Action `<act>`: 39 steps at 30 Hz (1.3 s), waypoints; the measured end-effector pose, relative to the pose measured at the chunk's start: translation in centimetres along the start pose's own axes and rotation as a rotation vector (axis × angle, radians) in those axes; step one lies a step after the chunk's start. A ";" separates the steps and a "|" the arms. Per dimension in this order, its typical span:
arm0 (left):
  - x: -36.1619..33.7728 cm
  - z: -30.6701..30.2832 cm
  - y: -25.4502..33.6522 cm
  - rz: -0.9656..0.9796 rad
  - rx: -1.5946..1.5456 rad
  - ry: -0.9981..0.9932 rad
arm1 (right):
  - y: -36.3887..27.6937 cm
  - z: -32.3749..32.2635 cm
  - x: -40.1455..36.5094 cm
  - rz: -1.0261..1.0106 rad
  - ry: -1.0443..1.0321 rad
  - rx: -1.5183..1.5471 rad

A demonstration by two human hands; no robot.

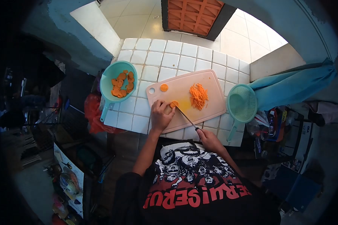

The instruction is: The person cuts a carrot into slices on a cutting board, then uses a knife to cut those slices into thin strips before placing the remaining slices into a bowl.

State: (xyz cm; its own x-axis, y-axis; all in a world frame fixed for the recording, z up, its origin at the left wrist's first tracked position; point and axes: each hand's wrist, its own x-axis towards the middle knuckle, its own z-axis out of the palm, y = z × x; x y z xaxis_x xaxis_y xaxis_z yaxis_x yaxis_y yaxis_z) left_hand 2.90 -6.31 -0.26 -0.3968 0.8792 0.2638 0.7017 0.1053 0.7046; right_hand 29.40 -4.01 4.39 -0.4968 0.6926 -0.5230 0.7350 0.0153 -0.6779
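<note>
My left hand [161, 113] is closed, its fingertips pressing a carrot piece [174, 104] down on the pink cutting board [176, 82]. In my right hand [209, 140] is the dark handle of a knife [187, 119]. The blade points up and left, its tip end right beside the carrot under my left fingers. A single round carrot slice [163, 87] lies near the board's hole, above my left hand. Thin carrot strips [199, 96] form a pile on the right half of the board. A wet yellowish patch shows between pile and blade.
On the white tiled counter [152, 60], a teal handled bowl [106, 84] with several carrot slices [121, 83] stands left of the board. A green handled strainer [242, 102] sits at the right edge. A red plastic bag [94, 112] hangs at the left; blue cloth [294, 84] hangs at the right.
</note>
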 end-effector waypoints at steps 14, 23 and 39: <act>2.5 -0.4 1.7 0.010 0.085 -0.193 | 0.8 -1.4 1.0 0.086 -0.029 0.416; 4.7 0.0 0.7 -0.014 -0.177 -0.094 | -1.2 -1.3 1.8 -0.088 0.048 0.258; 0.2 -0.8 2.0 -0.074 0.194 0.085 | 0.1 -0.6 2.9 -0.142 0.093 0.266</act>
State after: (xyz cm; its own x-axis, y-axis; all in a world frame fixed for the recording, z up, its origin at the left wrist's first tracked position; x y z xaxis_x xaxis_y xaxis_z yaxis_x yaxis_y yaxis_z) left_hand 3.70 -6.27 1.74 -0.4945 0.8240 0.2766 0.7661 0.2629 0.5865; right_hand 28.33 -1.58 3.08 -0.5328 0.7601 -0.3720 0.5082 -0.0642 -0.8589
